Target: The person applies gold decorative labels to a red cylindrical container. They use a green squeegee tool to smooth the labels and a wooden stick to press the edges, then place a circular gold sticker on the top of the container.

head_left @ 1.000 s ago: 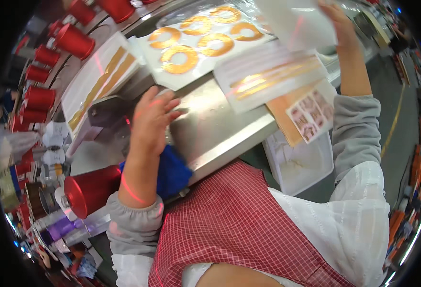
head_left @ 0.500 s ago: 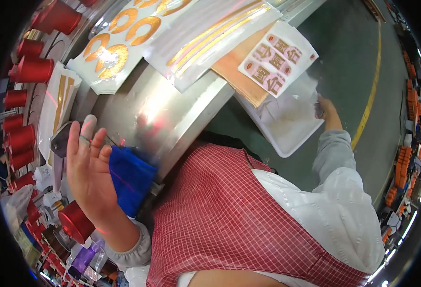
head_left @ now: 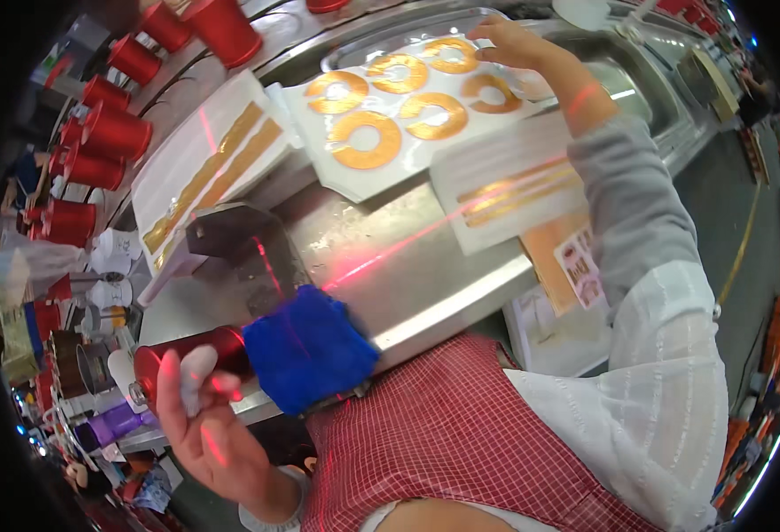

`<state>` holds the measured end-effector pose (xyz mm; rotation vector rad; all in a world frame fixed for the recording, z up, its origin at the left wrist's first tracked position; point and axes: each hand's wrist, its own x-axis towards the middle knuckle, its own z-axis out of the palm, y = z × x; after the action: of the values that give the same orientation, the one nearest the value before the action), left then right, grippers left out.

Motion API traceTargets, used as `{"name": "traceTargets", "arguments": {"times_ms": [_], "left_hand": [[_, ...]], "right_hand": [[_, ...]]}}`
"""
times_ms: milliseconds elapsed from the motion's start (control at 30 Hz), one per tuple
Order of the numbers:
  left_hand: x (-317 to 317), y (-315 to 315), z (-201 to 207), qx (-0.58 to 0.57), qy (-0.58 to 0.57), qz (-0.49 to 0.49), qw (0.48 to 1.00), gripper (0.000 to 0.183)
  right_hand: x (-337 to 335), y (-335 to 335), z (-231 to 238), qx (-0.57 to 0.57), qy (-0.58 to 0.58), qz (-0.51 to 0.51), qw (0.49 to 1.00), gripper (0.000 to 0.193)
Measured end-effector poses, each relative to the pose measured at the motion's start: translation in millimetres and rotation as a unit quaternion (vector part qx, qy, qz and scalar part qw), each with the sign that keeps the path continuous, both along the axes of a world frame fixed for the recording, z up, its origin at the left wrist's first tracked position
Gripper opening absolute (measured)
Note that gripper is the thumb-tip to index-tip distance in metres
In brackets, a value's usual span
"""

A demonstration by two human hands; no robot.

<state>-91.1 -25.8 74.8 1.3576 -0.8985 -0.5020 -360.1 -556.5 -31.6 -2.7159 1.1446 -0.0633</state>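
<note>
My left hand (head_left: 217,443) is raised at the lower left, its fingers apart and a whitish cover on one finger. Nothing shows in it. Just behind its fingers lies a shiny red cylinder (head_left: 205,346), beside a blue cloth (head_left: 305,355) on the metal table's near edge. My right hand (head_left: 518,46) reaches to the far side, fingers spread and curved, at the far right corner of a white sheet with gold split rings (head_left: 363,142). Whether the fingertips touch the sheet or the metal tray (head_left: 363,49) behind it, I cannot tell.
White sheets with gold strips (head_left: 221,168) lie at the left; another striped sheet (head_left: 470,177) lies nearer the middle. Printed labels (head_left: 579,266) rest on orange-brown paper above a white bin (head_left: 532,341). Several red cylinders (head_left: 115,129) stand beyond. A metal sink (head_left: 598,66) is at the right.
My right hand has left the white bin and moved up and across to the far side of the ring sheet. My left hand has lowered toward the near edge. The view has shifted.
</note>
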Motion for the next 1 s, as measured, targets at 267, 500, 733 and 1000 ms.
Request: {"name": "traceTargets", "arguments": {"times_ms": [267, 500, 733, 1000], "left_hand": [[39.2, 81.2, 5.5, -0.118, 0.001, 0.167, 0.979, 0.051], [68.6, 92.1, -7.5, -0.078, -0.052, 0.294, 0.951, 0.042], [79.0, 97.1, -18.4, -0.043, -0.071, 0.357, 0.930, 0.053], [96.0, 83.4, -50.0, 0.031, -0.186, 0.221, 0.957, 0.092]], "right_hand": [[50.2, -73.8, -20.6, 0.008, 0.144, -0.024, 0.989, 0.058], [60.1, -71.9, -15.4, 0.001, 0.149, -0.073, 0.986, 0.054], [54.8, -72.0, -5.2, 0.065, 0.143, -0.010, 0.988, 0.041], [22.9, -57.3, 0.5, -0.151, 0.091, 0.088, 0.980, 0.019]]}}
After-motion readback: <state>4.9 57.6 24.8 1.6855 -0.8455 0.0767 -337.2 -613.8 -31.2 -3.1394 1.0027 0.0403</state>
